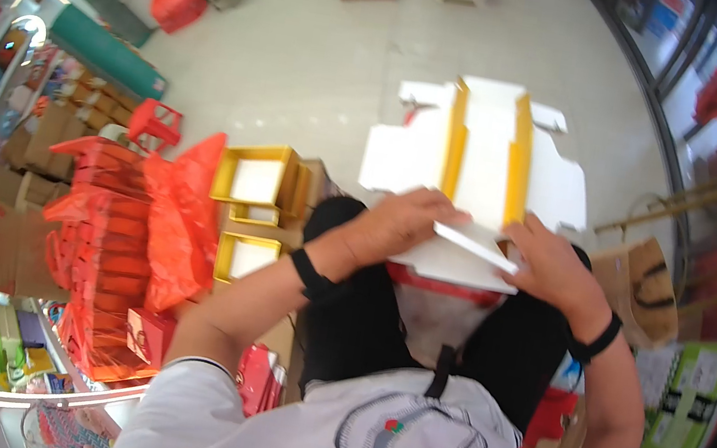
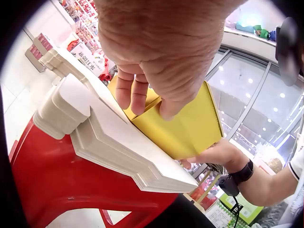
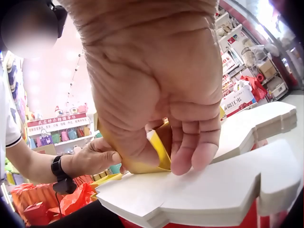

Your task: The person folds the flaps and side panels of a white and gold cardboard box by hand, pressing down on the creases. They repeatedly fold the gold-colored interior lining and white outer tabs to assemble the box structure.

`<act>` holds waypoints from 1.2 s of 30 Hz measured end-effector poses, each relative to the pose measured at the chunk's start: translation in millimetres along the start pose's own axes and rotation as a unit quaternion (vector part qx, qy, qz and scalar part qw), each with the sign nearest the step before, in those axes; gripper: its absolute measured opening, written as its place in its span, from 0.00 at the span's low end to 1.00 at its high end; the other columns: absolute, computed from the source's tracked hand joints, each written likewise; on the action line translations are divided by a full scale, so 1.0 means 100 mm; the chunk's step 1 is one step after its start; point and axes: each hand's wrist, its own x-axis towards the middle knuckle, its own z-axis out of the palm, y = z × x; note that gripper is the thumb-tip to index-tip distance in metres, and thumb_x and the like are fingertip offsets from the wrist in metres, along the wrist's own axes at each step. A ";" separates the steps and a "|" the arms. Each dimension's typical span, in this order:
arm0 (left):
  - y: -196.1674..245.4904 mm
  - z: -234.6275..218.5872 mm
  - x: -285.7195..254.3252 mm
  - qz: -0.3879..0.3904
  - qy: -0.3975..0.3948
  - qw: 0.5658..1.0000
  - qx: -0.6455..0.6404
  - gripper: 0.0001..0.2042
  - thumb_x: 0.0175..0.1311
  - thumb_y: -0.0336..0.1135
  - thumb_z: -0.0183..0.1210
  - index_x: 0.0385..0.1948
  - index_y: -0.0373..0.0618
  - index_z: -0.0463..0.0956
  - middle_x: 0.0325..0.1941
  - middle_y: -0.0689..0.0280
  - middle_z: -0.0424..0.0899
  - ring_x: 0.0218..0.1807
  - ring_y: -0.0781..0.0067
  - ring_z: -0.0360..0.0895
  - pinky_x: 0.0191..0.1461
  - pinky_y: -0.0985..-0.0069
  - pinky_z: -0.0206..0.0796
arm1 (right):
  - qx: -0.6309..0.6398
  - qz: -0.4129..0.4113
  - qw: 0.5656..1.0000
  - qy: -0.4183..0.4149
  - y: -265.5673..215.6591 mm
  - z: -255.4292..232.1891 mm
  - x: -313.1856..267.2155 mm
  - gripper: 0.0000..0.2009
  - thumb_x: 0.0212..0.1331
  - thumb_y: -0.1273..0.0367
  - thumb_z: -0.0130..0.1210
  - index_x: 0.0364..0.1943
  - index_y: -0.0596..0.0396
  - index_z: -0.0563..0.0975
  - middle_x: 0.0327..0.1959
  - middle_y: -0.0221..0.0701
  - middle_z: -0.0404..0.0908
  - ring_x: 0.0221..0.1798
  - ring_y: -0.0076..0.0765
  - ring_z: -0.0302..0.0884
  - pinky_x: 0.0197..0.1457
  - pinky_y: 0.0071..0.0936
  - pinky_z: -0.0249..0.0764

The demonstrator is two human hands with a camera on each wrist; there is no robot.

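A part-folded cardboard box point(image 1: 485, 164), white inside and yellow outside, lies on a stack of flat white box blanks point(image 2: 116, 142). Its two long sides stand up, and the near end panel point(image 1: 477, 247) is tilted upward. At the near left corner my left hand point(image 1: 410, 221) pinches the yellow wall point(image 2: 187, 126) between thumb and fingers. My right hand point(image 1: 552, 264) grips the near right corner, thumb on one side of a yellow flap point(image 3: 160, 149) and fingers on the other. Part of that corner is hidden behind the right palm.
The stack rests on a red plastic stool point(image 2: 71, 175) between the knees. Finished yellow boxes point(image 1: 252, 178) stand at the left, beside red plastic bags point(image 1: 182, 225). A brown paper bag point(image 1: 640, 292) and a green package point(image 1: 691, 404) are at the right.
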 end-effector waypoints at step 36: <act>0.29 0.09 0.09 -0.060 0.014 0.983 0.172 0.13 0.70 0.32 0.66 0.54 0.50 0.82 0.50 0.64 0.81 0.47 0.57 0.86 0.48 0.63 0.81 | -0.044 0.010 0.984 0.171 0.06 0.24 0.04 0.13 0.63 0.63 0.70 0.47 0.50 0.81 0.42 0.36 0.77 0.40 0.48 0.84 0.44 0.42 0.82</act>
